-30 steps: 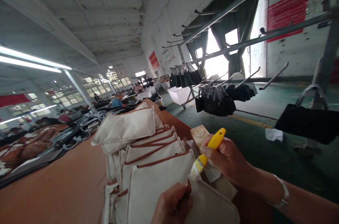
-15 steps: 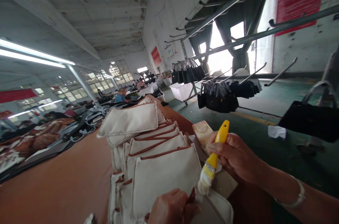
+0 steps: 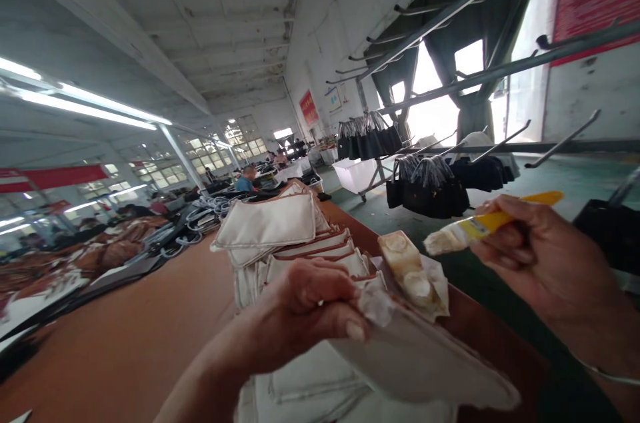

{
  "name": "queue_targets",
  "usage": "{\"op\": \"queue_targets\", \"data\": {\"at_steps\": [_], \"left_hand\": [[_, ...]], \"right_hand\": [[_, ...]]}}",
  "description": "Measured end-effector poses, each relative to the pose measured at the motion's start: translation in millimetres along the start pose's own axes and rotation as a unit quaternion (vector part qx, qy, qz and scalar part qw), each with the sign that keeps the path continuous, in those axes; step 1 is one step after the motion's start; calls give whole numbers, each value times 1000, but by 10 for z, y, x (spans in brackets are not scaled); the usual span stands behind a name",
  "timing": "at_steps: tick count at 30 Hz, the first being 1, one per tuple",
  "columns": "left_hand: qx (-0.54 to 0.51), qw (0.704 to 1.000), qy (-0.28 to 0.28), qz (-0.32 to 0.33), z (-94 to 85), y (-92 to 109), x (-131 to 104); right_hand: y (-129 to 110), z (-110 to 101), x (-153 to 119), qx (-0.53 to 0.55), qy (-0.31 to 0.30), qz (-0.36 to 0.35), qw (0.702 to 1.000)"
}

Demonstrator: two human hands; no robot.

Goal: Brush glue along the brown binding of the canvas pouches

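Along the left side of the head view, a heap of brown and white pieces (image 3: 90,250) lies beyond a brown-covered work table (image 3: 145,323), whose surface extends toward the center. Next to the right are pale looped cords (image 3: 200,213), and behind them a person in a blue top (image 3: 246,179) at a distance. On the table, near center, stands a stack of cream stitched pouches (image 3: 270,223) with brown edging, the topmost lying flat across the others. The left hand (image 3: 305,303) reaches across the front of this stack, its thumb and fingers closed on the upper left corner of one cream panel (image 3: 425,360); the panel slopes downward to the right above further cream pieces, and a whitish, glossy patch marks the gripped corner. Farther back is a white bin (image 3: 350,175) on the floor. Just behind the panel, at the table's right edge, rests a container (image 3: 407,263) with pale residue. Black handbags (image 3: 430,190) hang from a metal rack beyond. To the right, the right hand (image 3: 530,250) holds a yellow-handled paintbrush (image 3: 493,220) between thumb and curled fingers, its coated bristles pointing left, apart from the panel.
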State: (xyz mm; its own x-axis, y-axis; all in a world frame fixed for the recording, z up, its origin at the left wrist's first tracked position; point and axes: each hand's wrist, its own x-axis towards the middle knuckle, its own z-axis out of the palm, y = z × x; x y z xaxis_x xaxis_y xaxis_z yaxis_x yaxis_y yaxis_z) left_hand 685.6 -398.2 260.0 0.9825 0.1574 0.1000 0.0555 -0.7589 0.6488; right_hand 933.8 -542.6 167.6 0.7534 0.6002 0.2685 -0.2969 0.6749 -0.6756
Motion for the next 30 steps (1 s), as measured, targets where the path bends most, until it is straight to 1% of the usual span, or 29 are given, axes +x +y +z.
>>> {"op": "queue_targets", "data": {"at_steps": [1,2,4,5,6,7,8,9,10,11,12,13,15,16,18,20,21,25,27,30], "left_hand": [[-17,1000,-23,-10,-102,-82,-90],[-24,998,-49,-29,-192,-220,-205],[-11,991,-98,-85,-337,-621,-491],[30,985,-101,-138,-385,-855,-644],[92,971,-85,-205,-411,-1089,-792],[160,950,-68,-259,-408,-1307,-923],[215,931,-58,-290,-369,-1496,-1028],[250,918,-44,-305,-292,-1652,-1100],[266,913,-26,-310,-178,-1773,-1136],[261,915,-3,-308,-32,-1862,-1136],[249,915,27,-317,134,-1925,-1106],[248,907,68,-332,307,-1972,-1056],[253,891,113,-359,624,-2034,-936],[258,883,128,-371,746,-2057,-884],[260,872,146,-389,897,-2087,-815],[252,871,152,-393,943,-2097,-784],[243,877,149,-387,945,-2095,-775],[189,915,124,-334,960,-2068,-735],[140,926,126,-327,1002,-2062,-714],[36,926,134,-352,1071,-2072,-702]], "right_hand": [[-36,-55,1,-3,14,2,1000],[-41,-123,-11,-8,27,9,1000],[42,-283,-63,-21,44,30,998],[125,-366,-99,-26,47,46,998],[232,-446,-138,-27,46,60,997],[356,-517,-181,-24,43,77,996],[494,-577,-227,-19,38,98,994],[638,-624,-277,-9,36,118,992],[783,-657,-329,2,38,141,989],[921,-677,-382,14,45,164,985],[1047,-684,-437,25,55,186,981],[1157,-679,-490,31,65,203,976],[1314,-641,-581,33,82,221,971],[1364,-611,-615,29,84,225,970],[1426,-533,-648,18,79,224,971],[1474,-443,-635,5,67,224,972],[1508,-395,-615,-4,62,222,973],[1756,-191,-519,-34,32,214,976],[1929,-72,-501,-66,11,209,976],[2185,109,-518,-116,-10,209,971]]}}
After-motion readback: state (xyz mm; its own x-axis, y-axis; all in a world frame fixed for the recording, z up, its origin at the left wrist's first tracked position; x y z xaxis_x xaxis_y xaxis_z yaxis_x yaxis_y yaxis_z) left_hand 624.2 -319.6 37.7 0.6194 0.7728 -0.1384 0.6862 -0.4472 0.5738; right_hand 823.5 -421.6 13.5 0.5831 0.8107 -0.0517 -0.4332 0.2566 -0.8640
